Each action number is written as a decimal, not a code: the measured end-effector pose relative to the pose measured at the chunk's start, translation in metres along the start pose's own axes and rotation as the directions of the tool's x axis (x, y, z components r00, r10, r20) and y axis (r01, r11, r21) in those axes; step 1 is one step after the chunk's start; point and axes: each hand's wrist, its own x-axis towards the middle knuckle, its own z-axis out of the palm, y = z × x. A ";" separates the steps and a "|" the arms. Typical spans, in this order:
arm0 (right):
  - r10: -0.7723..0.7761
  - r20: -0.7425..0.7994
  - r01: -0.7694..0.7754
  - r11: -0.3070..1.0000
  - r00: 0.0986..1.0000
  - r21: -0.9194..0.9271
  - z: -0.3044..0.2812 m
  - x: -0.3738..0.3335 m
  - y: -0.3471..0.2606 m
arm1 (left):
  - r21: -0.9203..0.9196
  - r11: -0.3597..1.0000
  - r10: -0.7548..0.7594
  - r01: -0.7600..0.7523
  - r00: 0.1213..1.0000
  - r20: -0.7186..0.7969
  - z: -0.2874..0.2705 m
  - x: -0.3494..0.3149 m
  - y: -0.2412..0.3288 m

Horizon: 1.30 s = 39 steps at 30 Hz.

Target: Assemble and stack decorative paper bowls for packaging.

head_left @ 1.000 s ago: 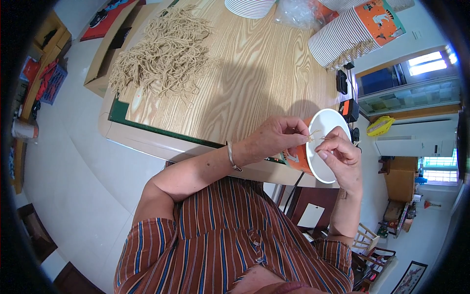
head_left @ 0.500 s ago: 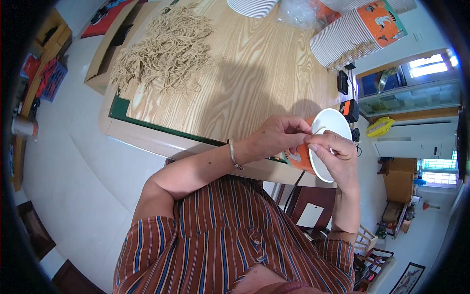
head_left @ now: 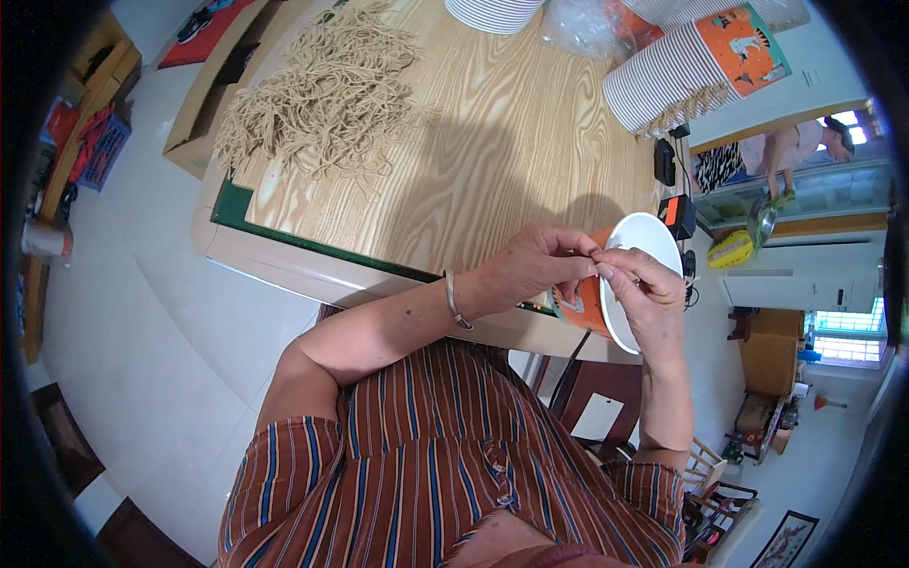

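Note:
Over the table's near right edge, an orange printed paper bucket (head_left: 589, 308) with a white rim lies tilted, its mouth turned to the right. My left hand (head_left: 544, 270) pinches with thumb and forefinger at the bucket's upper side. Against those fingertips, my right hand (head_left: 649, 295) is pinched too, in front of the white mouth. A thin beige cord is between the fingertips, almost wholly hidden by them now. At the far left of the table lies a loose pile of beige cords (head_left: 327, 95).
A long nested stack of paper buckets (head_left: 672, 90) with cord ends lies at the far right. Another white stack (head_left: 494, 11) and clear plastic bags (head_left: 582, 26) are at the back. Black adapters (head_left: 665, 161) line the right edge. A person (head_left: 781, 151) bends over a metal bowl beyond.
My fingertips have drawn closer together, and the cord end that stuck up by my right fingers no longer shows. A person has come into view at the far right.

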 end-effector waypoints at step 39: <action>0.063 -0.056 -0.056 0.991 0.996 0.122 0.002 -0.005 0.013 | -0.097 0.995 -0.012 0.010 1.000 -0.017 -0.003 0.000 -0.007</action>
